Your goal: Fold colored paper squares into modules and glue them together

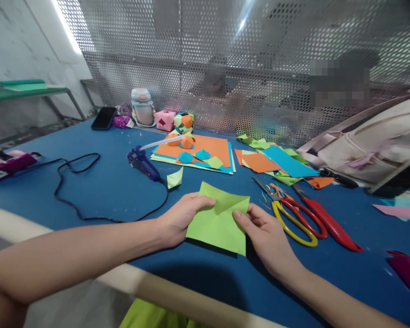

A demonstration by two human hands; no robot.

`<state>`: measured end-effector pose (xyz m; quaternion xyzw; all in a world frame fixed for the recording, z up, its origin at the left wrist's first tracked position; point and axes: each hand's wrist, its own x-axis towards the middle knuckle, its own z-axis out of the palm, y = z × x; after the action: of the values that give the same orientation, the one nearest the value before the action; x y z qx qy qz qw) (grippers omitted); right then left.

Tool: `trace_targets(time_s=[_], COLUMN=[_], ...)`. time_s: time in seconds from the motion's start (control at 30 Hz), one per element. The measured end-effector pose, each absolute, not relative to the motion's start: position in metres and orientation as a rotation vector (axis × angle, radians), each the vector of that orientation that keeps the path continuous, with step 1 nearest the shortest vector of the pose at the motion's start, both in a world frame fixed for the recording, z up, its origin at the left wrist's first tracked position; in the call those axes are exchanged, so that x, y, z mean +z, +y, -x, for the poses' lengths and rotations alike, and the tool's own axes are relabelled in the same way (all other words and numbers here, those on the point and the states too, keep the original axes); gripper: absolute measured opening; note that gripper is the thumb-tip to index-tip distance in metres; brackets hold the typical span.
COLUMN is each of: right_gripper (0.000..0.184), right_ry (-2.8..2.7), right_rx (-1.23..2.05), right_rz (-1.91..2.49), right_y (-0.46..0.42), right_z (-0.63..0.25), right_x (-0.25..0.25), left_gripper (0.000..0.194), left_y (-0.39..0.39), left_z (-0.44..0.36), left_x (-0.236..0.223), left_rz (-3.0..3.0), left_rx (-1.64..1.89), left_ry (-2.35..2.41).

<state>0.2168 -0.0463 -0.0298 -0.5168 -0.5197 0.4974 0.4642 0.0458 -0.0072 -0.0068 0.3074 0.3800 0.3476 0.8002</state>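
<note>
A square of light green paper [218,228], creased toward its middle, is held up just above the blue table near its front edge. My left hand [182,217] pinches its left side, thumb on top and fingers hidden underneath. On the right side my right hand [263,230] grips the sheet between thumb and curled fingers. Beyond the left hand lies a small folded light green piece [175,178]. Scissors with yellow and red handles [294,223] rest to the right of my right hand, beside a red-handled cutter or knife [331,223].
A blue glue gun [143,161] trails a black cord across the left of the table [123,196]. Stacked coloured sheets [212,146] carry folded paper pieces. More paper [259,161], a bottle [142,108], a phone [104,118] and a pale bag [369,132] line the back, before a perforated metal screen [157,45].
</note>
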Motion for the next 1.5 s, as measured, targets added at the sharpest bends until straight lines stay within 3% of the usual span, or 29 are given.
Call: trace_targets(time_s=[0.1,0.27,0.57,0.73,0.87,1.03,1.5], right_gripper=[0.029,0.029,0.035,0.033,0.031,0.029,0.034], right_ry=[-1.287,-1.317,-1.412,-1.371,-1.245,-1.156,-1.25], right_rx=[1.217,1.186,1.091,1.124,1.184,1.16,1.182], right_rz=[1.273,1.273,1.385,1.369,1.331,1.308,1.274], right_y=[-0.0472,-0.0481,-0.0514,-0.0501,-0.0453,-0.0441,-0.0477], right_z=[-0.2158,-0.2144,-0.2118,-0.2126,-0.2154,-0.2177,-0.215], right_x=[-0.0282,-0.0274,-0.0219,-0.0226,-0.0256,-0.0271,-0.0267], left_gripper=[0.022,0.042,0.011,0.019,0.007,0.006,0.018], left_y=[-0.0073,-0.0078,-0.0136,-0.0154,-0.0167,-0.0145,-0.0099], left_z=[-0.0468,-0.0475,-0.0465,-0.0455,-0.0452,-0.046,-0.0459], left_x=[-0.0067,-0.0046,-0.0093,-0.01,-0.0047,-0.0017,-0.0041], left_rz=[-0.639,-0.68,-0.954,-0.998,-0.953,-0.818,-0.687], left_rx=[0.753,0.774,0.968,0.978,0.904,0.85,0.844], left_ry=[0.786,0.759,0.788,0.743,0.688,0.641,0.685])
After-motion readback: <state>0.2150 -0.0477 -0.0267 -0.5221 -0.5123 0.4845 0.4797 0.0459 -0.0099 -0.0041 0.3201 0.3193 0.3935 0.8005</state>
